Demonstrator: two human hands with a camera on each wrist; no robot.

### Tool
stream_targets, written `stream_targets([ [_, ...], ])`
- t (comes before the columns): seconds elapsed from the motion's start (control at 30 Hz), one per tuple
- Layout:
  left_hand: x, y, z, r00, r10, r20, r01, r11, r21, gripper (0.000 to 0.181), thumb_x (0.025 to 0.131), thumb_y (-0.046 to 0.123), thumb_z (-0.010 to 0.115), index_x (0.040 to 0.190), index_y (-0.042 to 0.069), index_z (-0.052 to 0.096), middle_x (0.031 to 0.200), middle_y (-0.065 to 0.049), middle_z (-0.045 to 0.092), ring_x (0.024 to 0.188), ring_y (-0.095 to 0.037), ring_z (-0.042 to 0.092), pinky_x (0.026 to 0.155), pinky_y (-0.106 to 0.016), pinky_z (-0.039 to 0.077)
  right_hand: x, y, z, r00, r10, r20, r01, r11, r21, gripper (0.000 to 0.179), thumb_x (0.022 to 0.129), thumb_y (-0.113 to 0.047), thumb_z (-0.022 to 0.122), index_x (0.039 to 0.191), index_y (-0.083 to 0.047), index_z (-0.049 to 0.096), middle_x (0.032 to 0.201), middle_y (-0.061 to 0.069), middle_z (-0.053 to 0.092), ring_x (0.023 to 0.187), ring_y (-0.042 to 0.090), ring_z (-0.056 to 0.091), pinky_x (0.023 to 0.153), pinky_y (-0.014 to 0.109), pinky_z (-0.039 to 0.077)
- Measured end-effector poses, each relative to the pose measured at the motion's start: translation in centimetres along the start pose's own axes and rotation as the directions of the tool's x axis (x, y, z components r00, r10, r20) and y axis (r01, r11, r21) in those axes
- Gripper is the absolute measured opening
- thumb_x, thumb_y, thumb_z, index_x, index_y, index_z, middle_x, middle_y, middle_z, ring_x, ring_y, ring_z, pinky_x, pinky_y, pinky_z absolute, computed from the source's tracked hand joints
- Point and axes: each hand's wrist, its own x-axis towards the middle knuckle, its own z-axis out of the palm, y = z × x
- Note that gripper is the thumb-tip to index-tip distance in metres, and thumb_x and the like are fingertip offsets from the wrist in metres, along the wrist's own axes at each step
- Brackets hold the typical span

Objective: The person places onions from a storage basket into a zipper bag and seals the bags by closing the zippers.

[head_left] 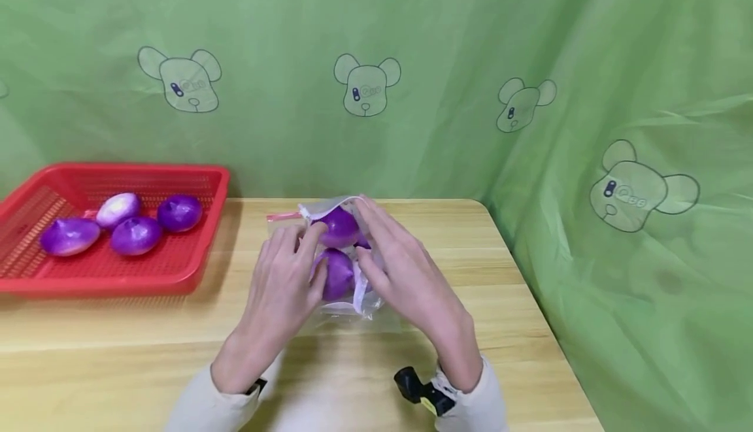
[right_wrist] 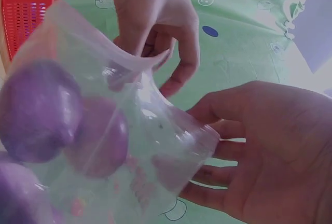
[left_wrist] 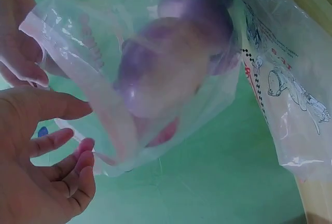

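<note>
A clear plastic bag (head_left: 360,304) stands on the wooden table in the head view, its mouth towards me. Inside are purple onions (head_left: 338,274), glossy and pale at one end, blurred through the film in both wrist views. My left hand (head_left: 282,278) pinches the left side of the bag's rim between thumb and fingers. On the opposite side my right hand (head_left: 412,282) holds the rim, with a corner of film between thumb and fingers in the right wrist view. The fingers partly hide the bag's mouth.
At the left a red plastic basket (head_left: 182,282) holds several more purple onions (head_left: 136,236). A printed clear bag (left_wrist: 295,89) lies beside the filled one in the left wrist view. Green cloth (head_left: 282,125) with bear outlines hangs behind and right of the wooden table (head_left: 465,268).
</note>
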Motion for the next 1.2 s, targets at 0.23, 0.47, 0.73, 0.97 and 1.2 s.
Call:
stream_targets([
  [0.23, 0.1, -0.7, -0.6, 0.987, -0.159, 0.008, 0.159, 0.987, 0.016, 0.043, 0.080, 0.005, 0.077, 0.119, 0.002, 0.058, 0.095, -0.014, 0.062, 0.078, -0.028, 0.058, 0.064, -0.037, 0.050, 0.1, 0.1, -0.1, 0.993, 0.070, -0.098, -0.074, 0.997, -0.034, 0.066, 0.098, -0.013, 0.058, 0.157, -0.011, 0.028, 0.162, 0.006, 0.026, 0.143, 0.026, 0.037, 0.110, 0.039, 0.041],
  [0.47, 0.0, -1.4, -1.3, 0.966, -0.244, 0.082, 0.245, 0.969, -0.005, 0.021, 0.097, 0.015, 0.062, 0.078, 0.005, 0.061, 0.050, 0.003, 0.046, 0.041, -0.012, 0.039, 0.037, -0.026, 0.033, 0.6, 0.0, 0.3, 0.967, 0.113, -0.228, -0.148, 0.979, -0.142, 0.066, 0.094, -0.005, 0.059, 0.155, -0.007, 0.032, 0.160, 0.010, 0.031, 0.130, 0.035, 0.050, 0.096, 0.046, 0.052],
  [0.73, 0.3, -1.9, -1.3, 0.975, -0.210, -0.067, 0.197, 0.966, -0.165, 0.018, 0.097, 0.003, 0.058, 0.080, -0.001, 0.063, 0.053, 0.000, 0.053, 0.041, -0.008, 0.042, 0.035, -0.020, 0.035, 0.3, 0.2, 0.1, 0.967, 0.080, -0.240, -0.122, 0.979, -0.165, 0.072, 0.081, 0.013, 0.060, 0.148, -0.006, 0.044, 0.155, 0.012, 0.040, 0.129, 0.033, 0.049, 0.098, 0.049, 0.049],
  [0.97, 0.4, -2.5, -1.5, 0.972, -0.178, -0.154, 0.148, 0.970, -0.192, 0.016, 0.095, -0.001, 0.056, 0.080, -0.002, 0.063, 0.054, 0.000, 0.053, 0.042, -0.005, 0.039, 0.035, -0.018, 0.032, 0.4, 0.3, -0.2, 0.921, 0.062, -0.385, -0.125, 0.982, -0.141, 0.067, 0.074, 0.022, 0.055, 0.137, -0.002, 0.056, 0.144, 0.012, 0.054, 0.100, 0.030, 0.054, 0.072, 0.035, 0.047],
  [1.2, 0.2, -2.8, -1.0, 0.987, -0.161, -0.006, 0.158, 0.976, -0.150, 0.014, 0.098, 0.007, 0.058, 0.088, 0.001, 0.066, 0.055, 0.005, 0.049, 0.042, -0.005, 0.036, 0.036, -0.019, 0.030, 0.7, 0.3, 0.1, 0.930, 0.034, -0.366, -0.078, 0.991, -0.106, 0.074, 0.076, 0.014, 0.060, 0.147, -0.002, 0.045, 0.152, 0.013, 0.044, 0.126, 0.034, 0.051, 0.103, 0.046, 0.045],
])
